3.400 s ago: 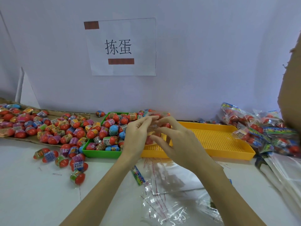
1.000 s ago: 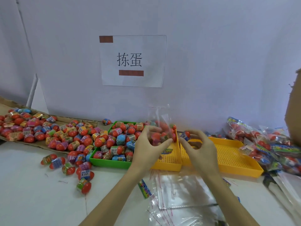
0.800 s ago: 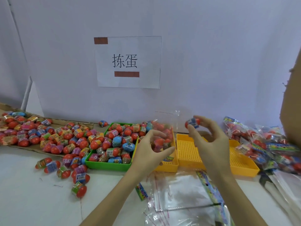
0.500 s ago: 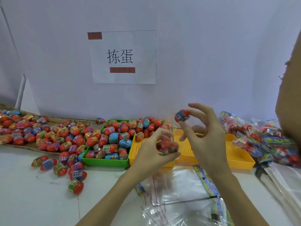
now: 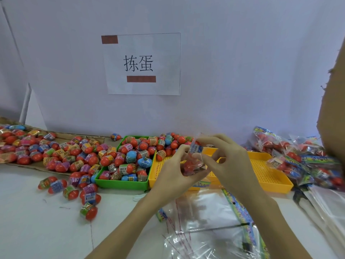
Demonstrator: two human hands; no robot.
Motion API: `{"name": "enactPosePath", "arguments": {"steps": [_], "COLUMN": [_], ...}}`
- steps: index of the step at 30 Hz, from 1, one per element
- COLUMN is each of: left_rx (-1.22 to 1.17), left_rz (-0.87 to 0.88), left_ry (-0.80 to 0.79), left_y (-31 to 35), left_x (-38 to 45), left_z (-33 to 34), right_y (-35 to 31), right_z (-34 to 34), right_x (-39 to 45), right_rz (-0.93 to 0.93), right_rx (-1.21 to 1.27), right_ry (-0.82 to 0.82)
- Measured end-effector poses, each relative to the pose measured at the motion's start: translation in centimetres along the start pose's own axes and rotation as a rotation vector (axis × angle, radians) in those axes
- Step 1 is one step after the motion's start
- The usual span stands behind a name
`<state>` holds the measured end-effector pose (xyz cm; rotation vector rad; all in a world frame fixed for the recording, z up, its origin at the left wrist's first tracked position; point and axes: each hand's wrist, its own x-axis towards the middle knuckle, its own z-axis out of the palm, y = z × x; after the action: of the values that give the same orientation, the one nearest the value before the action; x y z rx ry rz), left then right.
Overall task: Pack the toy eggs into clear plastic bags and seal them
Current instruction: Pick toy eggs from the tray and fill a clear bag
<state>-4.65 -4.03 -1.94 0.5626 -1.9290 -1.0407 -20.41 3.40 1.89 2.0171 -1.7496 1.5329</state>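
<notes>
**Both hands on a part-filled bag above the yellow tray**

The left hand (image 5: 172, 170) curls its fingers around a clear plastic bag (image 5: 193, 166) that has red toy eggs inside, cupping it from the left and below. The right hand (image 5: 226, 161) meets it from the other side, thumb and forefinger pinching an egg with a blue label (image 5: 195, 147) at the bag's mouth; the other fingers arch loosely above. The bag hangs over the near edge of the yellow tray (image 5: 261, 169), whose perforated floor shows to the right of the hands.

Just left of that tray sits a green tray (image 5: 123, 184) heaped with eggs, some blue-capped, most red. Farther left, loose eggs (image 5: 56, 152) spread across a cardboard sheet and spill onto the white counter (image 5: 37, 221). In front of the hands lie flat empty bags (image 5: 205, 214) with colourful header strips. Filled packs (image 5: 291, 157) pile up at the right. A paper sign (image 5: 142, 63) hangs on the wall behind.
</notes>
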Motion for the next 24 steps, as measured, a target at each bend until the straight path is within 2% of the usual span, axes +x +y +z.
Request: {"name": "enactPosePath", "arguments": {"steps": [6, 15, 24], "left_rx": [-0.043, -0.121, -0.168], "left_rz": [-0.002, -0.101, -0.131], "left_ry": [-0.026, -0.11, -0.19], "left_y": [0.39, -0.13, 0.3], "left_x": [-0.08, 0.19, 0.02], "left_z": [0.37, -0.15, -0.25], "right_y": [0.2, 0.03, -0.07], "right_z": [-0.05, -0.58, -0.55], "right_x": [-0.13, -0.13, -0.08], "right_rz": [-0.065, -0.02, -0.029], "right_rx": [-0.112, -0.002, 0.019], "right_ry": [-0.028, -0.131, -0.08]}}
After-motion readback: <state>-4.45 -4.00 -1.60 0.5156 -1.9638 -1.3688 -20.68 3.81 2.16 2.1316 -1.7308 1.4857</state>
